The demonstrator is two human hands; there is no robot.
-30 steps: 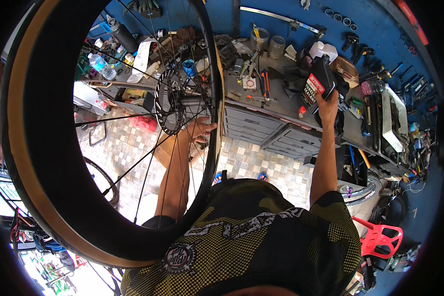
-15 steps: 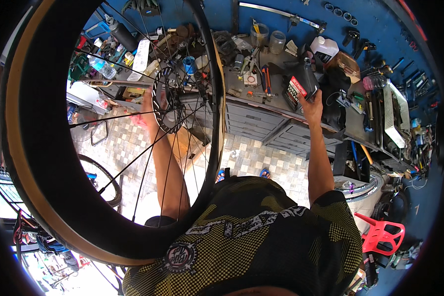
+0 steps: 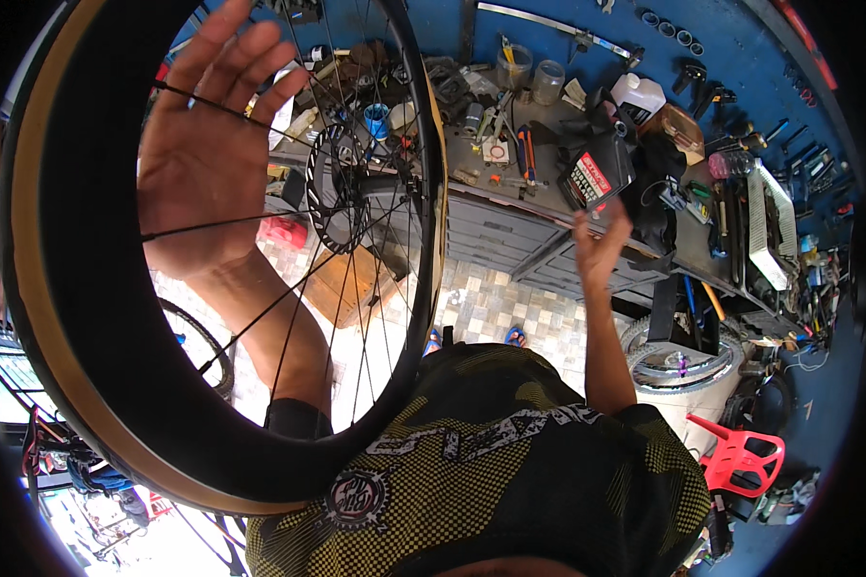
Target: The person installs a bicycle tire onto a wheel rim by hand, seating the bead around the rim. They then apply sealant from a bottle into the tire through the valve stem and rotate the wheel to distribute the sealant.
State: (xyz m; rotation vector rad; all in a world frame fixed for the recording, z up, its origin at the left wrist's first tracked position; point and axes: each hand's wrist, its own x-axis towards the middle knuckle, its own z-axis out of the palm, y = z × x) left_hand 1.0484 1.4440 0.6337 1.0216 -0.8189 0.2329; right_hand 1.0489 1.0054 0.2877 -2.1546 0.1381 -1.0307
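A large bicycle wheel (image 3: 87,288) with a black deep rim, tan-edged tire, thin spokes and a disc rotor (image 3: 329,188) fills the left of the view. My left hand (image 3: 207,159) is raised behind its spokes, palm showing and fingers spread, with nothing in it. At the bench edge, my right hand (image 3: 601,248) holds nothing, its fingers apart. Just beyond those fingertips is a black bottle (image 3: 601,171) with a red and white label, on the workbench (image 3: 548,197); whether the fingertips still touch it, I cannot tell.
Tools, plastic jars (image 3: 548,82), a white jug (image 3: 637,96) and pliers (image 3: 525,154) crowd the bench. Grey drawers (image 3: 496,231) stand beneath it. A wooden box (image 3: 337,288) is on the tiled floor, and a red plastic chair (image 3: 744,460) and more wheels (image 3: 683,356) are at the right.
My left hand has risen from near the bench edge to behind the spokes, palm now showing. My right hand has let go of the black bottle and drawn back toward me.
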